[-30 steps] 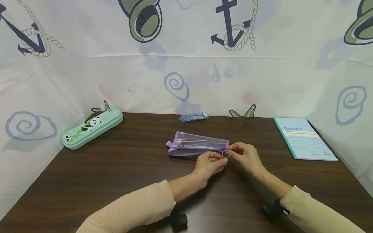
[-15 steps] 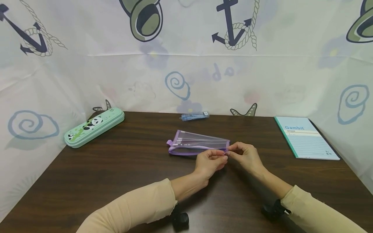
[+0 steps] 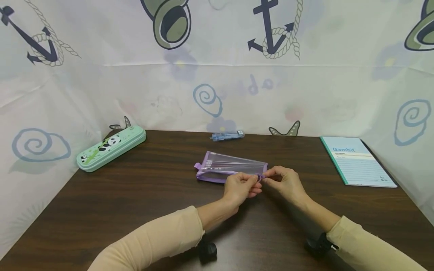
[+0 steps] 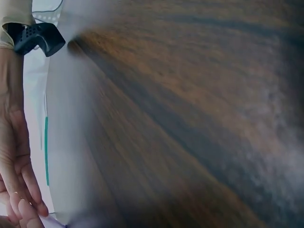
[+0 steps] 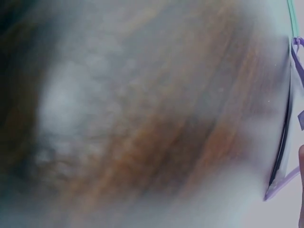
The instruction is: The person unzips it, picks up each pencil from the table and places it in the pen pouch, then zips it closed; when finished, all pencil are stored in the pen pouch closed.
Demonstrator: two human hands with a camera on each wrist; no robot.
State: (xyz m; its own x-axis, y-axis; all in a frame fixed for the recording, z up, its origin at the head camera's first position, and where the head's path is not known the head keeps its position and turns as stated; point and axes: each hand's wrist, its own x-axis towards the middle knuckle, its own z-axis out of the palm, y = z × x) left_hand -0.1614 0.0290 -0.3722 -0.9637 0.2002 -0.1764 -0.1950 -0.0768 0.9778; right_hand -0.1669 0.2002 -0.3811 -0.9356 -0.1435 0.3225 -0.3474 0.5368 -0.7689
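A see-through pencil pouch (image 3: pixel 234 162) with purple trim lies in the middle of the table, several long thin items inside it. At the right end of its front zipper is a purple pull ring (image 3: pixel 260 177). My left hand (image 3: pixel 240 189) pinches this ring between thumb and fingertips. My right hand (image 3: pixel 286 183) pinches the pouch's right corner just beside it. In the right wrist view, the purple edge (image 5: pixel 281 184) of the pouch shows at the far right. The left wrist view catches fingers (image 4: pixel 26 190) at lower left.
A green panda pencil case (image 3: pixel 112 148) stands at the back left. Near the back edge lies a small blue item (image 3: pixel 228 136) in a clear wrapper. A Gambit notebook (image 3: pixel 357 162) lies at the right. Printed cloth (image 3: pixel 152 90) closes off the back and sides.
My left hand has drawn slightly left and changed its hold on the ring, which hung clear a second ago. The right hand stays at the pouch's corner.
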